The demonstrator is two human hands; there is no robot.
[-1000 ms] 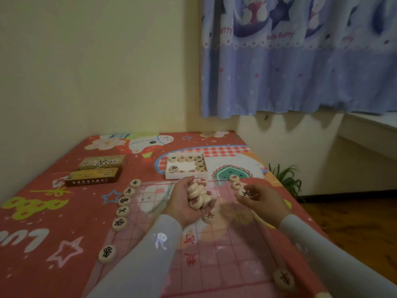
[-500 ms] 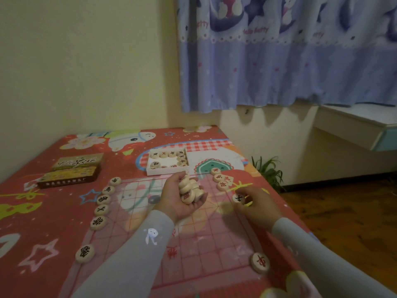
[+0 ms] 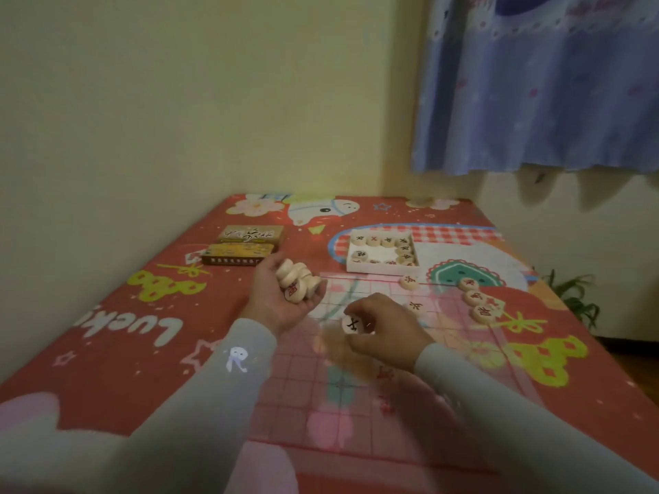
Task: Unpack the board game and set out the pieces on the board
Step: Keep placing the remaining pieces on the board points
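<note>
**Black-marked disc lifted over mid-board**

Right hand (image 3: 383, 329) up off the board (image 3: 360, 393) versus half a second ago, when it was pressed low at the board's right side; now over the middle, fingers (image 3: 356, 310) pinching one wooden disc (image 3: 353, 324), black character facing up, not legible. Left hand (image 3: 281, 297) palm up as before, fingers curled round a stack of discs (image 3: 297, 279), now over the board's far-left corner; front disc shows a red character, unreadable. View swung left: left-edge row of discs out of shot.

Translucent pink grid board flat on the red cartoon-print worktop (image 3: 107, 315). Three red-marked discs (image 3: 476, 297) along the board's right edge, two more (image 3: 410, 290) near its far edge. White tray (image 3: 383, 267) beyond the far edge, discs along its back and right walls. Two brown box halves (image 3: 246, 246) toward the far-left corner, calligraphy on the lid, unreadable. "Luck" readable upside down on the worktop print, left side. Small white figure on the left sleeve (image 3: 237, 358).
</note>
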